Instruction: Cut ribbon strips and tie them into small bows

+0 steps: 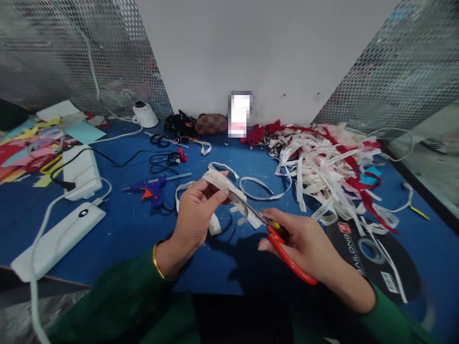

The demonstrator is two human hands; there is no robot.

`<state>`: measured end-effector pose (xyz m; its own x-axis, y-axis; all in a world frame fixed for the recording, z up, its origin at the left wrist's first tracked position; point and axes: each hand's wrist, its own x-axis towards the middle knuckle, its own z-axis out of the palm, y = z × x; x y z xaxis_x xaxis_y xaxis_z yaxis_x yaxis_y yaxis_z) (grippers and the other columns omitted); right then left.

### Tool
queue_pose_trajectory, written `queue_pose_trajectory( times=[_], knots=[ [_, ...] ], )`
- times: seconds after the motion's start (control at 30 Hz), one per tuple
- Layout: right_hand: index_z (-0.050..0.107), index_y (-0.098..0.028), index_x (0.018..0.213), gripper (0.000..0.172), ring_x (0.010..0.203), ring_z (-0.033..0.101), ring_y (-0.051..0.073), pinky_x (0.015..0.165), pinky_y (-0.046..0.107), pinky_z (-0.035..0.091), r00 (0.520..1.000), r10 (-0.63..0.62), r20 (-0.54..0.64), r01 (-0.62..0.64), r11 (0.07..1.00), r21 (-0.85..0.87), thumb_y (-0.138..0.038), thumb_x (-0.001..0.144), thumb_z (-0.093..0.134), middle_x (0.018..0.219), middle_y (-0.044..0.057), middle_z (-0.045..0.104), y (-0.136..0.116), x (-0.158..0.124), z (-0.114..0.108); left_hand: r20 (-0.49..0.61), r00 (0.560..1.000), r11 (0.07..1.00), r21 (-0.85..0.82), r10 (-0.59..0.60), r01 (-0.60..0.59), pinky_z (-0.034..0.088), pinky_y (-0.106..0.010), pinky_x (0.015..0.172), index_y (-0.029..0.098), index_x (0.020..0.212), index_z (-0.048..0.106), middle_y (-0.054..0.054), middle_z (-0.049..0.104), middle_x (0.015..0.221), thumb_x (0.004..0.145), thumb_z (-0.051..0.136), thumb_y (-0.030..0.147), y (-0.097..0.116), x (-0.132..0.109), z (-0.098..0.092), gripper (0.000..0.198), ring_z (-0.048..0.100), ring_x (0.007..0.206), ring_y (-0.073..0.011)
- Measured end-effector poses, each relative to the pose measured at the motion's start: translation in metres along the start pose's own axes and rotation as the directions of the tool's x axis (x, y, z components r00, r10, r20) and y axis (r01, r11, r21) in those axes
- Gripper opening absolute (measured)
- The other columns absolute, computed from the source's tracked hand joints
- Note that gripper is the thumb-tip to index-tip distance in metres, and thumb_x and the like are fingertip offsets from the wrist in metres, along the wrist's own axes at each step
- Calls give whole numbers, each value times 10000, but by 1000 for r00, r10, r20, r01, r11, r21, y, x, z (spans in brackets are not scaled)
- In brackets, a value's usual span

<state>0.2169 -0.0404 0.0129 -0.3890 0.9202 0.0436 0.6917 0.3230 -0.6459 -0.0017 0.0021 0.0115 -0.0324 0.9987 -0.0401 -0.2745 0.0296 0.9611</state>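
Note:
Between the thumb and fingers of my left hand (195, 210) a white ribbon (233, 190) with faint printed lettering is pinched. My right hand (304, 239) is wrapped round the red handles of a pair of scissors (287, 258). Their metal blades point up and left and meet the ribbon just right of my left fingertips. Whether the blades are closed through the ribbon I cannot tell. Short white ribbon pieces hang or lie under the blades, and a looped length of white ribbon (256, 193) lies on the blue table beyond my hands.
A blue glue gun (153, 190) lies left of my hands. White power strips (64, 239) and cables cover the left side, near coloured sheets (46, 138). A heap of white and red ribbons (326, 157) and a black spool (376, 263) are at right. A lit phone (239, 114) stands behind.

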Motion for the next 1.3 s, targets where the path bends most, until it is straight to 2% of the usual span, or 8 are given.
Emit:
queue_pose_trajectory(
  times=[0.23,0.57,0.73,1.03,1.13,1.3],
  knots=[
    [659,-196,1118,498,580,578,135,527,229,397,1000,-13,-8,12,1000,-24,-599,825,665,764,20,693,-1,1,0,37,999,1000,29,-6,5,556,-279,730,204,1072,748,-33,734,900,726,797,232,-1,-1,2,350,654,811,-155],
    [662,-206,1077,476,582,572,137,506,222,379,999,35,36,-36,999,7,-611,826,656,716,4,675,-1,0,-1,69,997,999,27,-19,17,565,-284,729,206,1118,730,-27,724,872,724,787,228,-4,-2,2,399,658,808,-157],
    [673,-204,1054,454,583,576,133,511,218,390,998,43,54,-45,999,24,-605,844,641,715,9,678,-2,0,-3,54,999,999,39,-10,8,560,-262,720,216,1084,741,-17,717,878,718,784,201,-2,-1,2,369,642,789,-136],
    [676,-201,1085,461,585,589,134,533,218,406,1000,10,16,-10,1000,-1,-594,846,642,721,12,685,2,1,-2,58,998,999,42,-17,15,541,-269,719,205,1088,753,-42,724,928,749,776,260,1,-1,0,344,633,797,-151],
    [676,-196,1087,455,583,588,131,537,218,401,1000,0,8,0,1000,-15,-583,850,644,715,11,683,1,1,-1,39,999,1000,23,-13,12,531,-258,705,204,1094,754,-47,728,942,780,750,262,2,0,-1,319,634,784,-145],
    [668,-197,1099,457,581,581,128,533,219,393,1000,5,3,-5,1000,-11,-576,846,653,730,9,682,0,1,-1,1,1000,1000,22,22,-22,548,-269,718,218,1070,760,-38,733,949,751,775,236,1,1,-1,319,641,785,-142]
  ],
)
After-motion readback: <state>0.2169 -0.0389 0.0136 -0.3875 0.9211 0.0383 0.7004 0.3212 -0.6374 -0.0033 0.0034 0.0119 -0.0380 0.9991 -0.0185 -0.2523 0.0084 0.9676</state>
